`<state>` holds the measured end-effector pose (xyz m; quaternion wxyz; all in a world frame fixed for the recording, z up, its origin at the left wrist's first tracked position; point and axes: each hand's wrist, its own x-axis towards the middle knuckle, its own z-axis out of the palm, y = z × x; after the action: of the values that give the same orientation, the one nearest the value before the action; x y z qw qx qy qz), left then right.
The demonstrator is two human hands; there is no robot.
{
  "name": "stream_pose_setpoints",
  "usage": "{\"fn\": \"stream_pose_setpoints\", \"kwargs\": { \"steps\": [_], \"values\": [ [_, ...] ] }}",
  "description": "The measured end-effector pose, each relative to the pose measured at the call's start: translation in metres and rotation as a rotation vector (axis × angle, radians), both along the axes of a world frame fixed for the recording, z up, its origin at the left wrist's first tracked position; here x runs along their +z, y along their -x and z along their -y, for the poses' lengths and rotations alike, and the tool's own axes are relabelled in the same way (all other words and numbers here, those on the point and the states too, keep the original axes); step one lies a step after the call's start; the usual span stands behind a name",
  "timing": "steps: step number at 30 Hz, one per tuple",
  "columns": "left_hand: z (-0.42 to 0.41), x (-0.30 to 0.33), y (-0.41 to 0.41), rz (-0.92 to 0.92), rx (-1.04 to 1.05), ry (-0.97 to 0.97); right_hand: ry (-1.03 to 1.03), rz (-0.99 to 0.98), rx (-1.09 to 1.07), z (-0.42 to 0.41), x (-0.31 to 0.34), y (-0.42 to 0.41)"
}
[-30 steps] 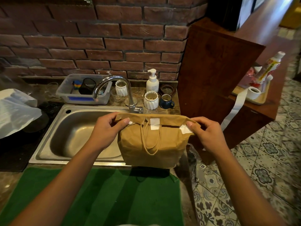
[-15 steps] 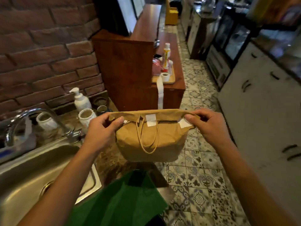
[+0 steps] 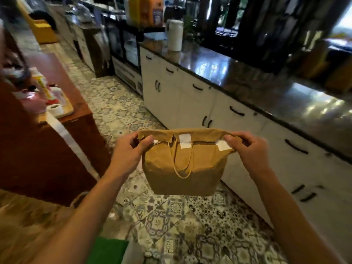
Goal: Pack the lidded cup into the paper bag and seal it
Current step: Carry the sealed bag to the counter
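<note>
I hold a brown paper bag (image 3: 182, 174) in the air over the patterned tile floor. Its top is folded over and stuck down with three white tape strips (image 3: 184, 141); its string handle hangs down the front. My left hand (image 3: 131, 151) pinches the left end of the folded top. My right hand (image 3: 247, 147) pinches the right end, next to a tape strip. The lidded cup is not visible; the bag hides whatever is inside.
A white cabinet run with a dark glossy worktop (image 3: 266, 80) stretches along the right. A wooden counter (image 3: 57, 119) at the left carries a tray with a tape roll (image 3: 55, 109) and a bottle. A green mat corner (image 3: 108, 250) shows at the bottom.
The view has swung right, away from the sink and brick wall, to the aisle and white cabinets. Both hands carried the sealed bag along, their grip unchanged.
</note>
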<state>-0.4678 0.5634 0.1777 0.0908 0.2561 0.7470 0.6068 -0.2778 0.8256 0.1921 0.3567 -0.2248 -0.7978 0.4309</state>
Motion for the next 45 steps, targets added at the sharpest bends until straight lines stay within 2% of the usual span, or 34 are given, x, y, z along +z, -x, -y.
{"fn": "stream_pose_setpoints", "kwargs": {
  "steps": [4, 11, 18, 27, 37, 45],
  "values": [
    [-0.094, 0.006, -0.027, -0.051, -0.13, 0.032, 0.026, 0.022, -0.151, -0.059, -0.003, -0.065],
    [-0.304, 0.016, -0.11, -0.107, -0.375, 0.0, 0.015, 0.041, -0.445, -0.2, 0.005, -0.195],
    [-0.473, 0.017, -0.161, -0.103, -0.532, -0.028, -0.029, 0.051, -0.626, -0.309, 0.013, -0.271],
    [-0.679, 0.009, -0.171, -0.101, -0.744, -0.049, 0.015, 0.029, -0.841, -0.442, 0.005, -0.301],
    [-0.874, 0.051, -0.171, -0.098, -0.974, -0.078, -0.001, 0.014, -0.961, -0.594, 0.037, -0.296],
    [-0.992, 0.029, -0.199, -0.126, -0.965, -0.049, -0.01, 0.1, -1.012, -0.712, 0.032, -0.32]
  ]
}}
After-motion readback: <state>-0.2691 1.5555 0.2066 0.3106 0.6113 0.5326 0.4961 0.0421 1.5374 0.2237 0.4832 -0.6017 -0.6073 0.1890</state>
